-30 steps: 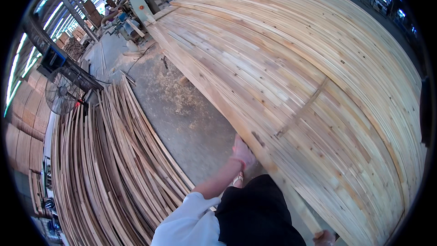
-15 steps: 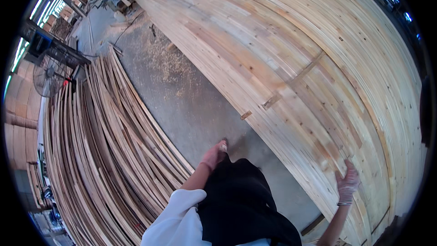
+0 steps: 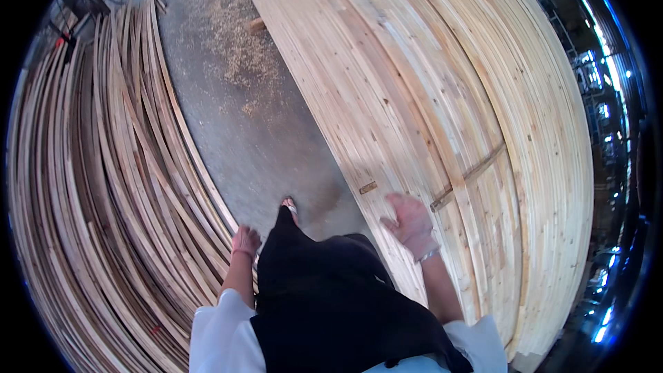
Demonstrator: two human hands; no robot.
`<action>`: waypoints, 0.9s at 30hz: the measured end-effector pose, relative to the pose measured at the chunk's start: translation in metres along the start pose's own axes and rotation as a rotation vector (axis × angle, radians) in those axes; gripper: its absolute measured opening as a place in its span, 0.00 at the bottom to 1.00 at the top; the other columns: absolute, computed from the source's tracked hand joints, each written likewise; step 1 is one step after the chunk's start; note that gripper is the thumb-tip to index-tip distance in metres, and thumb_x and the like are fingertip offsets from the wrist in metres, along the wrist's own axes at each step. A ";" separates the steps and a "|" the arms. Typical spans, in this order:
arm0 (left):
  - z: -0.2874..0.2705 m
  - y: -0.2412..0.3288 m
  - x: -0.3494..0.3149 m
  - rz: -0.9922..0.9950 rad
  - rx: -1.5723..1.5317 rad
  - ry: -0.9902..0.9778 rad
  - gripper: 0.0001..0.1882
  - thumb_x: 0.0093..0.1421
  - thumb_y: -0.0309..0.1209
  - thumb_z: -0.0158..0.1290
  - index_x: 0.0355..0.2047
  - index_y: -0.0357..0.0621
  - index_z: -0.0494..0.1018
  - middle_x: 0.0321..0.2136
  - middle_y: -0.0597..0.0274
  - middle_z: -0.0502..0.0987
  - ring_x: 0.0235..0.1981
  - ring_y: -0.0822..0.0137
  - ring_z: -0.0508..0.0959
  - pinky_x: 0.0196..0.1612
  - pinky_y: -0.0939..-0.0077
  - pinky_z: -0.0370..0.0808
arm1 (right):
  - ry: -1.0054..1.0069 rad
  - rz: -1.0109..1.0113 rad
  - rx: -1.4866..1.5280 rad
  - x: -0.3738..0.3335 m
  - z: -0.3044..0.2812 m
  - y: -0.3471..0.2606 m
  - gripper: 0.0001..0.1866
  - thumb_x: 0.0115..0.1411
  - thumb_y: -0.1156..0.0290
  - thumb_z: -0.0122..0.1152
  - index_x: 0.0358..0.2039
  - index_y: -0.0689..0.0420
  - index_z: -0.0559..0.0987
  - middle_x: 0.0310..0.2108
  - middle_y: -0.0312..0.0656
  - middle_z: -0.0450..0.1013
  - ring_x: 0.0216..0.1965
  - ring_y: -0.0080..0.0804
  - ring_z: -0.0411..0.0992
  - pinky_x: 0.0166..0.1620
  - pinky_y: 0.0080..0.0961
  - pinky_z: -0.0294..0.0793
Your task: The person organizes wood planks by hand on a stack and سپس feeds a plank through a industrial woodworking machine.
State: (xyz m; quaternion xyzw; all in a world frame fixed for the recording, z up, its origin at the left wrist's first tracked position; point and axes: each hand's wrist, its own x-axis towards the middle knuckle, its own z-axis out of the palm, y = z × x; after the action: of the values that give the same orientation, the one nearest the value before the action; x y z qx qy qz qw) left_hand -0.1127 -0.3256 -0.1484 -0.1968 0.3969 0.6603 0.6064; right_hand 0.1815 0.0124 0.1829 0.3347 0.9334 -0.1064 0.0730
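Note:
My right hand (image 3: 412, 226), with a band at its wrist, is over the near edge of a wide stack of pale wooden boards (image 3: 359, 97). Its thumb and fingers are apart and nothing is in them; whether it touches the wood I cannot tell. My left hand (image 3: 246, 241) hangs at my left side, in front of a pile of long thin wood strips (image 3: 131, 186). Its fingers are loosely curled, with nothing seen in them. A short brown wood block (image 3: 368, 187) shows at the stack's edge near my right hand.
A strip of grey concrete floor (image 3: 242, 152) runs between strips and boards, with sawdust (image 3: 242, 55) scattered farther along. A small wood piece (image 3: 255, 25) juts from under the stack there. My foot (image 3: 289, 204) is on the floor.
The view has swung right and downward. My right hand has come off the boards' joined surface and closer to my body. My left hand has drawn back beside my hip.

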 end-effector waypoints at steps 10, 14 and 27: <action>0.150 0.098 0.040 0.151 0.081 0.200 0.09 0.63 0.38 0.49 0.27 0.51 0.67 0.20 0.71 0.64 0.21 0.74 0.66 0.25 0.80 0.63 | 0.281 0.074 -0.208 0.225 0.002 0.068 0.26 0.55 0.74 0.53 0.56 0.54 0.65 0.50 0.49 0.67 0.54 0.48 0.64 0.57 0.41 0.62; 0.021 0.062 0.032 0.099 -0.183 0.478 0.08 0.62 0.37 0.49 0.31 0.49 0.71 0.27 0.64 0.71 0.28 0.67 0.73 0.26 0.73 0.70 | 0.334 0.156 -0.144 0.250 0.007 0.053 0.28 0.53 0.81 0.49 0.57 0.56 0.65 0.52 0.51 0.66 0.56 0.52 0.63 0.57 0.44 0.63; 0.013 0.151 0.150 -0.165 1.397 0.390 0.20 0.62 0.45 0.46 0.42 0.44 0.75 0.40 0.50 0.80 0.44 0.51 0.78 0.47 0.59 0.74 | 0.143 0.325 -0.069 0.301 -0.045 0.037 0.25 0.45 0.80 0.54 0.47 0.52 0.74 0.46 0.46 0.70 0.50 0.47 0.66 0.52 0.45 0.66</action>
State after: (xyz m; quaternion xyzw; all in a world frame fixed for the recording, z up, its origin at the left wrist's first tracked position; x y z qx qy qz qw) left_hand -0.2821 -0.2113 -0.2081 0.0929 0.8104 0.1580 0.5565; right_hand -0.0277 0.2349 0.1582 0.4854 0.8728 -0.0371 0.0338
